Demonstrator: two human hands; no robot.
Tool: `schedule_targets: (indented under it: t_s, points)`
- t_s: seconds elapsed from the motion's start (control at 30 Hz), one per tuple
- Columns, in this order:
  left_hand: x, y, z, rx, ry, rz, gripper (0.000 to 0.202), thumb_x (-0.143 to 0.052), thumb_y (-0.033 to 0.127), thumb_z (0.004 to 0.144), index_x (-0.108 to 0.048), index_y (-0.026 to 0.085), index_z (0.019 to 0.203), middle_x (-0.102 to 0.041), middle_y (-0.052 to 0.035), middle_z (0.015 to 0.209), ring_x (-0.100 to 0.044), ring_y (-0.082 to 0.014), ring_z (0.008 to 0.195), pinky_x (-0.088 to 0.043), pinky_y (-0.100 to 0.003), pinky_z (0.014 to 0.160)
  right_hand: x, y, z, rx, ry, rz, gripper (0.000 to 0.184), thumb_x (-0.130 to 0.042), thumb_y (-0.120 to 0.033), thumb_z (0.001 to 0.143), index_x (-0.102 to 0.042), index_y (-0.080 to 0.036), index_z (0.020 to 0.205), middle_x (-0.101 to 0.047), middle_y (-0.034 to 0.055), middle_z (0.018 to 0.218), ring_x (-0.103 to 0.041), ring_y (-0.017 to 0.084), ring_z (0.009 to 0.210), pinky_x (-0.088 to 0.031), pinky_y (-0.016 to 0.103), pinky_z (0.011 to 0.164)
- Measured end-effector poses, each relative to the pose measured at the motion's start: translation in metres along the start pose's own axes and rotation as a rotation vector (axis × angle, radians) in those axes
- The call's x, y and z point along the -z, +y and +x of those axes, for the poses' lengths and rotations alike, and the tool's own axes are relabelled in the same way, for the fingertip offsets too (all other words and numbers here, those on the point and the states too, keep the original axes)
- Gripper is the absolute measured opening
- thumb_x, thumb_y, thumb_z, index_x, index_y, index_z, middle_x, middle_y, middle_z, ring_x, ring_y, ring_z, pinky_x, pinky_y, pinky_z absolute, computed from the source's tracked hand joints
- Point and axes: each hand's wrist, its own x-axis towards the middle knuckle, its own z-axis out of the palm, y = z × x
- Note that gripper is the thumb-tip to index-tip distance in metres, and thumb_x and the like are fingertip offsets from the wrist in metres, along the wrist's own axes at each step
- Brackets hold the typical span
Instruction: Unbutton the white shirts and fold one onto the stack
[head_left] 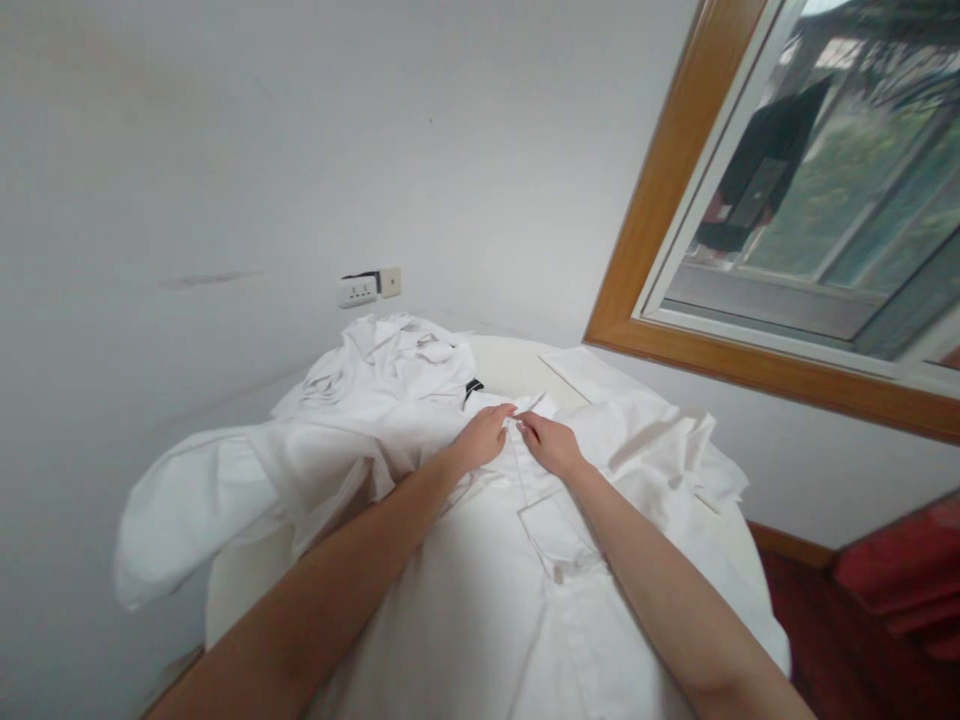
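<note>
A white shirt (480,590) lies spread front-up over a small table, its chest pocket (559,535) between my forearms. Both hands meet at the shirt's collar end. My left hand (484,437) pinches the fabric of the front edge with closed fingers. My right hand (550,443) pinches the same spot from the other side, fingertips almost touching the left ones. What lies between the fingertips is too small to make out beyond shirt fabric.
More white garments (375,390) are heaped on the far left of the table, one sleeve (187,510) hanging off. A wall socket (358,290) sits behind. A wood-framed window (660,230) is at right, with red upholstery (900,580) below it.
</note>
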Motion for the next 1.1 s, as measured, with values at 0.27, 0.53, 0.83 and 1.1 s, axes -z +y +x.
schedule_targets:
  t_s: [0.27,0.53,0.83,1.1]
  points:
    - [0.002,-0.001,0.006,-0.021,0.026,-0.104,0.034,-0.046,0.006,0.080,-0.060,0.015,0.110,-0.066,-0.0077,0.112,-0.057,-0.0175,0.108,-0.043,-0.036,0.101,-0.005,0.012,0.004,-0.019,0.034,0.106,0.028,-0.036,-0.030,0.094,-0.049,-0.023,0.118,-0.069,0.0019,0.095,-0.063,0.016,0.084,-0.039,0.023,0.070]
    - [0.007,0.001,0.009,-0.022,-0.006,-0.143,0.027,-0.041,0.014,0.089,-0.064,0.015,0.103,-0.068,-0.0073,0.101,-0.059,-0.0168,0.099,-0.046,-0.033,0.094,-0.006,0.011,0.001,-0.044,0.074,0.155,0.027,-0.028,-0.031,0.097,-0.045,-0.022,0.115,-0.068,0.0047,0.096,-0.063,0.019,0.085,-0.040,0.025,0.070]
    - [0.006,-0.002,0.008,-0.013,-0.015,-0.123,0.021,-0.053,0.016,0.085,-0.066,0.014,0.101,-0.068,-0.0082,0.101,-0.060,-0.0172,0.099,-0.046,-0.032,0.092,-0.009,0.003,0.002,-0.115,0.075,0.120,0.027,-0.027,-0.030,0.097,-0.043,-0.022,0.117,-0.067,0.0060,0.099,-0.063,0.020,0.087,-0.040,0.027,0.070]
    - [0.010,0.000,0.008,-0.068,0.005,-0.146,0.018,-0.058,0.024,0.084,-0.067,0.015,0.097,-0.069,-0.0067,0.093,-0.061,-0.0190,0.092,-0.047,-0.032,0.087,-0.017,0.014,0.004,-0.012,0.158,0.276,0.023,-0.032,-0.030,0.095,-0.046,-0.022,0.112,-0.066,0.0039,0.089,-0.061,0.019,0.079,-0.040,0.027,0.067]
